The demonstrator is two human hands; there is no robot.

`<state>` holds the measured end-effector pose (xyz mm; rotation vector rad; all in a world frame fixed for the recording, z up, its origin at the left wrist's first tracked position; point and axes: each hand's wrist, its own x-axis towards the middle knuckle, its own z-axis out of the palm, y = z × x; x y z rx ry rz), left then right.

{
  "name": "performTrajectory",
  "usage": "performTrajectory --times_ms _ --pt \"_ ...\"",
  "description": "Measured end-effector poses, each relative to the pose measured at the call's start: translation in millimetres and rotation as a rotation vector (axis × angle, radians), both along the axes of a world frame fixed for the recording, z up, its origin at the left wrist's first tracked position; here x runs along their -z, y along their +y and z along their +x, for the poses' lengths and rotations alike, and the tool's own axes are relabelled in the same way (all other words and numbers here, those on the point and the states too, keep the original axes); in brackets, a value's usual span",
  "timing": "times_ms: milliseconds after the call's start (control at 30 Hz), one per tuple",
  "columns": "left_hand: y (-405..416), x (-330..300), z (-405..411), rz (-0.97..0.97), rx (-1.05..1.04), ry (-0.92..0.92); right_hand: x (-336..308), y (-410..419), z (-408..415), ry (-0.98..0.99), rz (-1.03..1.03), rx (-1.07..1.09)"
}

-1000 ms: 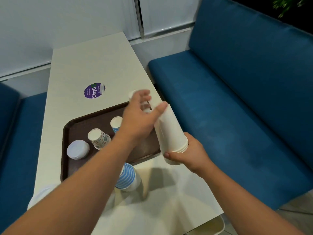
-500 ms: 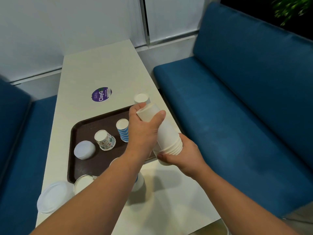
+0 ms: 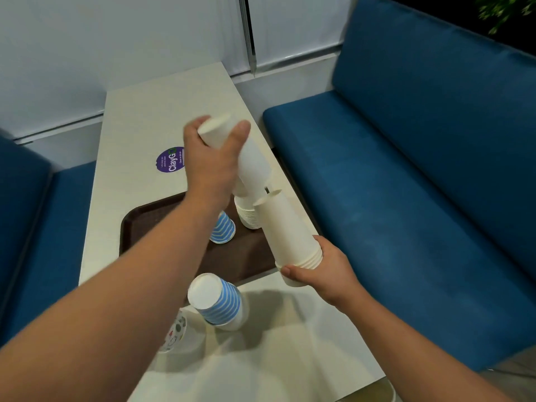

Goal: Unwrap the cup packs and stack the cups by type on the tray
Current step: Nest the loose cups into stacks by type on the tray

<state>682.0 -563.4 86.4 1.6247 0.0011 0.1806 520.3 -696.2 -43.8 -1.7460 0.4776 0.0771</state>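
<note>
Above the brown tray point(image 3: 139, 224), the left hand point(image 3: 210, 166) is gripping some raised white cups point(image 3: 246, 158) while the right hand point(image 3: 324, 271) is curling its fingers point(image 3: 293, 271) round the remaining white stack point(image 3: 287, 233).

Cream table point(image 3: 162, 117) centre frame, purple sticker point(image 3: 171, 159) on it. Blue padded bench point(image 3: 420, 175) right; another blue seat point(image 3: 26, 198) left. Pale wall panels point(image 3: 116, 39) top; green foliage point(image 3: 504, 13) upper right.

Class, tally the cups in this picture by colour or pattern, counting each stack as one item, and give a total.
Plain white stacks: 3
Blue-striped stacks: 2
Multicolour-printed cup, mostly hidden: 1
Total: 6
</note>
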Motion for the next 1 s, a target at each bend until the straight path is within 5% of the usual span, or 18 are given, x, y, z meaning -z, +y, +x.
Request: performTrajectory --times_ms 200,500,667,800,900,1000 --pt "-4 7 53 0.219 0.033 -0.155 8 -6 6 0.006 0.009 0.031" --pt "-2 91 46 0.480 0.165 0.131 19 -13 3 0.042 0.010 0.036" --pt "4 76 36 0.436 0.181 0.151 19 -16 3 0.027 0.036 0.039" --pt "5 48 -3 0.286 0.076 -0.080 13 -16 4 0.004 0.081 0.032" --pt "2 42 -36 0.163 0.303 0.001 5 -12 8 -0.022 0.107 0.011" --pt "1 45 -61 0.268 0.470 0.136 0 -7 11 -0.043 0.119 -0.020"
